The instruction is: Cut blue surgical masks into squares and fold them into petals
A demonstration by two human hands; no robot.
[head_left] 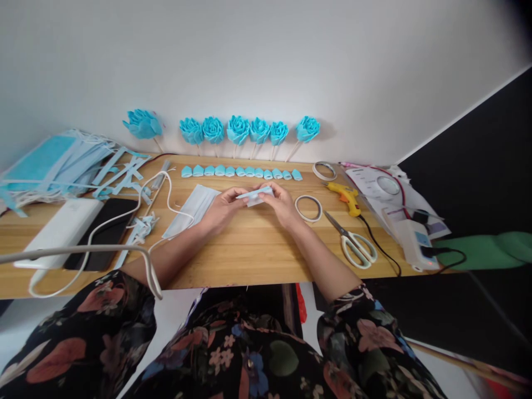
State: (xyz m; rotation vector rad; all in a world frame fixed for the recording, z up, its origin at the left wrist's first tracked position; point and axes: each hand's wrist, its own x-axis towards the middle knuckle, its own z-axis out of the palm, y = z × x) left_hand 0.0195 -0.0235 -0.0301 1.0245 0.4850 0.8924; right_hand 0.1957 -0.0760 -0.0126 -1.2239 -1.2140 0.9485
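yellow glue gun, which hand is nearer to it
Right. The right hand is to the left of the glue gun, with a white ring between them; the left hand is farther left, beyond the right hand.

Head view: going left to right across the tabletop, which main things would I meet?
White power bank, black phone, flat mask, left hand, folded mask piece, right hand, nearer tape roll, scissors, white power strip.
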